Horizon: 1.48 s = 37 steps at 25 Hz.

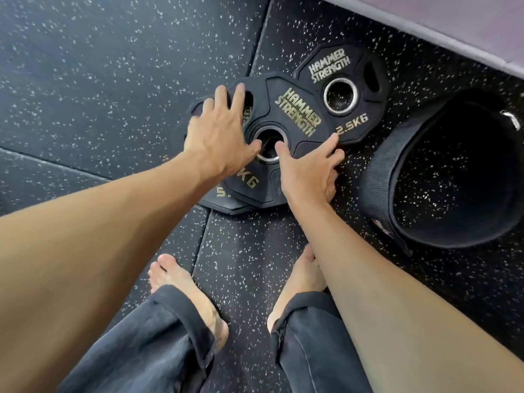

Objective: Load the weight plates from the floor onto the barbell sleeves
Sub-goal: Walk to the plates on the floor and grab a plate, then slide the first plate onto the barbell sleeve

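Observation:
Two black 5 kg plates lie stacked on the floor, the top 5 kg plate (295, 114) slightly offset over the lower plate (224, 204). A smaller 2.5 kg plate (344, 66) lies flat behind them, touching the top plate's far right edge. My left hand (218, 134) rests on the left half of the top plate, fingers straight and spread toward its grip slot, thumb at the steel centre hole (268, 146). My right hand (309, 168) has its thumb at the same hole, and its fingers bend over the plate's right rim. No barbell is in view.
A black lifting belt (397, 171) stands coiled on the floor right of the plates. A grey padded edge (442, 26) crosses the top right corner. My bare feet (184, 290) stand on the speckled rubber floor (99, 80) just in front of the plates.

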Available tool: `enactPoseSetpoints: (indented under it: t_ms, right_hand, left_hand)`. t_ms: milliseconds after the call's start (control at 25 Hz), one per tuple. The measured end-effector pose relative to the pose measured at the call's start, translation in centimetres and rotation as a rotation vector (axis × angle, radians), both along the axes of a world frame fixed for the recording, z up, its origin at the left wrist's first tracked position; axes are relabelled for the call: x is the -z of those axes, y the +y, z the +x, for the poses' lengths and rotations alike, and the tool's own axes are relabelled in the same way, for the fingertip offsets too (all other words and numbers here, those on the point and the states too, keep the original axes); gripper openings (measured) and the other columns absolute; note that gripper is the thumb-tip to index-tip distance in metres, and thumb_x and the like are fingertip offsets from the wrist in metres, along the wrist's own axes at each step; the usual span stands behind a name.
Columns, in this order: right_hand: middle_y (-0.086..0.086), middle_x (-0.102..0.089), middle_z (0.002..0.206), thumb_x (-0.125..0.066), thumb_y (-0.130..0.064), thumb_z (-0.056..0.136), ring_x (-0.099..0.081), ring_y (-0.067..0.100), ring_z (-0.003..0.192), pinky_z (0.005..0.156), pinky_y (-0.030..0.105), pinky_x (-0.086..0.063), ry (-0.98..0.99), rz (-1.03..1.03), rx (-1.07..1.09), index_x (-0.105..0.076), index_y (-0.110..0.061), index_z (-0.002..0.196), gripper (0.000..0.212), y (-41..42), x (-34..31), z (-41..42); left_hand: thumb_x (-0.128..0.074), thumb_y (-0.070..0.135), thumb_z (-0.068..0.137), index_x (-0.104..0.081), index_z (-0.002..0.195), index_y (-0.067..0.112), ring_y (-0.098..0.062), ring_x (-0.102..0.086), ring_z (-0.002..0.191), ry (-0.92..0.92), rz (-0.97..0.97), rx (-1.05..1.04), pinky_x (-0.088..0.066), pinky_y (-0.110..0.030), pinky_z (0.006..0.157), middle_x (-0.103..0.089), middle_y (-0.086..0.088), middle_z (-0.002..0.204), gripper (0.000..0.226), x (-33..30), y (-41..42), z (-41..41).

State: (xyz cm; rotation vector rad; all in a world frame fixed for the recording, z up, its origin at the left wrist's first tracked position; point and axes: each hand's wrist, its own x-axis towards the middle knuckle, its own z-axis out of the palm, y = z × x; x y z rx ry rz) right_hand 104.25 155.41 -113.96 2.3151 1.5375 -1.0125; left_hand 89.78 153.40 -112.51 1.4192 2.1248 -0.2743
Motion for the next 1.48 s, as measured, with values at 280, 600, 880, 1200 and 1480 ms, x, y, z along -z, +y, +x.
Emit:
enactPoseSetpoints:
  t_ms: [280,600,880,1200,1480]
  right_hand:
    - [0.012,-0.028,0.138,-0.077,-0.059,0.075,-0.043,0.033,0.111,0.07,0.037,-0.035,-0.067,0.048,0.1,0.015,-0.027,0.157,0.127,-0.3,4.2,-1.0]
    - [0.009,-0.037,0.127,-0.083,-0.05,0.064,-0.05,0.033,0.101,0.073,0.038,-0.032,-0.017,0.13,0.049,-0.004,-0.043,0.154,0.12,0.0,1.9,-0.7]
    - [0.006,-0.039,0.122,-0.085,-0.055,0.06,-0.051,0.03,0.099,0.075,0.033,-0.037,0.017,0.257,-0.334,-0.008,-0.044,0.154,0.122,0.2,-9.7,-1.1]
    - [0.006,-0.045,0.116,-0.086,-0.053,0.058,-0.055,0.032,0.101,0.076,0.036,-0.045,0.222,0.62,-0.375,-0.02,-0.039,0.154,0.118,7.3,-34.5,-5.6]
    - [-0.003,-0.044,0.101,-0.072,-0.075,0.065,-0.051,0.014,0.086,0.074,0.03,-0.05,0.596,0.963,-0.402,-0.034,-0.035,0.152,0.103,11.6,-64.4,-10.8]
  left_hand:
    - [-0.073,0.065,0.073,0.002,0.158,0.01,-0.038,-0.037,0.124,0.093,0.071,-0.031,-0.053,-0.053,0.089,-0.035,-0.02,0.141,0.126,4.6,2.2,0.4]
    - [-0.094,0.045,0.053,-0.034,0.126,0.01,-0.041,-0.048,0.11,-0.036,0.05,-0.317,-0.054,-0.055,0.081,-0.037,-0.017,0.125,0.101,2.7,1.7,0.4]
    - [-0.089,0.051,0.056,-0.029,0.133,0.016,-0.042,-0.057,0.099,-0.156,0.134,-0.594,-0.047,-0.046,0.083,-0.041,-0.015,0.115,0.104,-7.4,-3.0,-1.1]
    - [-0.078,0.081,0.049,-0.041,0.14,0.028,-0.028,-0.062,0.104,-0.147,0.612,-0.603,-0.05,-0.048,0.092,-0.061,-0.005,0.113,0.112,-33.0,1.9,-6.6]
    - [-0.073,0.083,0.051,-0.054,0.127,0.039,-0.019,-0.066,0.1,-0.078,1.103,-0.678,-0.054,-0.045,0.088,-0.066,0.005,0.109,0.09,-64.5,3.6,-11.4]
